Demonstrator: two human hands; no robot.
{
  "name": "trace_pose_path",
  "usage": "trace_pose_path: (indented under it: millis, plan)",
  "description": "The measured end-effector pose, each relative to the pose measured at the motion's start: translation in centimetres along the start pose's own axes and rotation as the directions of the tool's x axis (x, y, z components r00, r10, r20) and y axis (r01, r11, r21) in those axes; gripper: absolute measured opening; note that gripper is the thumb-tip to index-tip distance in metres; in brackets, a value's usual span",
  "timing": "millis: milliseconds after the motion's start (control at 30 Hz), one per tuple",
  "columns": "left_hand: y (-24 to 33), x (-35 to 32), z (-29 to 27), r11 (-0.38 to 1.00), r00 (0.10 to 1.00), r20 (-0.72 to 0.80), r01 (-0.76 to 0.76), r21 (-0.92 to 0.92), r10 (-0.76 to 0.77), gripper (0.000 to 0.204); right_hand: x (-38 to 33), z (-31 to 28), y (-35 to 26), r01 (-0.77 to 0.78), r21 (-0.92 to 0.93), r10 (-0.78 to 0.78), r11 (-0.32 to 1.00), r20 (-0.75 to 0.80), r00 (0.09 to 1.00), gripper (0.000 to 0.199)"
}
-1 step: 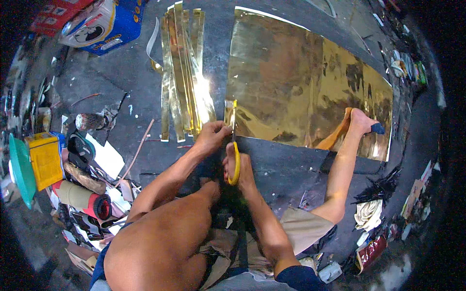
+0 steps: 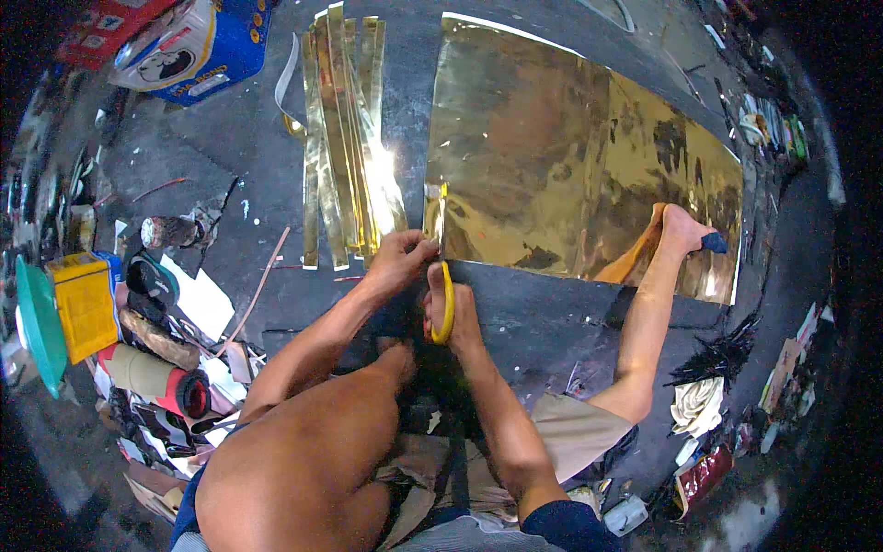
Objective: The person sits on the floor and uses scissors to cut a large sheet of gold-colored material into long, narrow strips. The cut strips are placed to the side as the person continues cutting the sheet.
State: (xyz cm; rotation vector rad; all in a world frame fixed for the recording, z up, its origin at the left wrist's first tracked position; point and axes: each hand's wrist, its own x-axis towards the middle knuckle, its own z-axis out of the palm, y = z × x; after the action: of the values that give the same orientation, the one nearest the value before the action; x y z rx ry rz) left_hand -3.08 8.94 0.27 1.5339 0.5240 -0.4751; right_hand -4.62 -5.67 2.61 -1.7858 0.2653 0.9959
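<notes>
A large shiny gold sheet (image 2: pixel 543 156) lies flat on the dark floor in front of me. At its near left corner, my left hand (image 2: pixel 397 262) pinches the edge between thumb and fingers. Just right of it, my right hand (image 2: pixel 460 317) is closed round yellow-handled scissors (image 2: pixel 448 308), whose blades point away from me along the sheet's left side; my left fingers sit close to them. Left of the sheet lies a loose bundle of narrow gold strips (image 2: pixel 336 138). My bare right foot (image 2: pixel 682 230) rests on the sheet's right part.
A blue box (image 2: pixel 216 60) stands at the far left. On the left lie a yellow container (image 2: pixel 85 304), a green lid-like disc (image 2: pixel 41 322), a beige and red roll (image 2: pixel 152 377) and white paper scraps (image 2: pixel 202 299). A crumpled cream cloth (image 2: pixel 697 407) lies at the right.
The scissors and my right hand have shifted slightly away from me, up along the sheet's left edge. My left hand stays in nearly the same place.
</notes>
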Motion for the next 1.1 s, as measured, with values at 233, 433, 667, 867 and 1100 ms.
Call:
trace_pose_path:
  millis: [233, 433, 667, 867, 1100]
  plan:
    - [-0.3, 0.9, -0.2, 0.958, 0.982, -0.013, -0.187, -0.218, 0.189, 0.027, 7.1, -1.0, -0.7, 0.341, -0.211, -0.359, 0.916, -0.05, 0.932, 0.074]
    - [0.4, 0.5, -0.6, 0.977, 0.983, -0.022, -0.181, -0.11, 0.18, 0.024, 9.1, -1.2, -3.2, 0.325, -0.407, -0.396, 0.854, -0.1, 0.913, 0.087]
    - [0.4, 0.0, -0.9, 0.971, 0.987, 0.027, -0.152, -0.183, 0.16, 0.024, 11.1, -1.9, -6.0, 0.244, -0.25, -0.287, 0.937, -0.151, 0.946, 0.07]
    - [2.8, -1.7, -1.3, 0.983, 0.987, 0.009, -0.157, -0.093, 0.159, 0.024, 13.9, -3.0, -9.5, 0.154, -0.238, -0.204, 0.959, -0.202, 0.958, 0.076]
    - [6.0, -3.6, -1.9, 0.984, 0.994, 0.045, -0.091, -0.151, 0.099, 0.022, 18.6, -4.3, -14.9, 0.227, -0.269, -0.287, 0.936, -0.211, 0.934, 0.084]
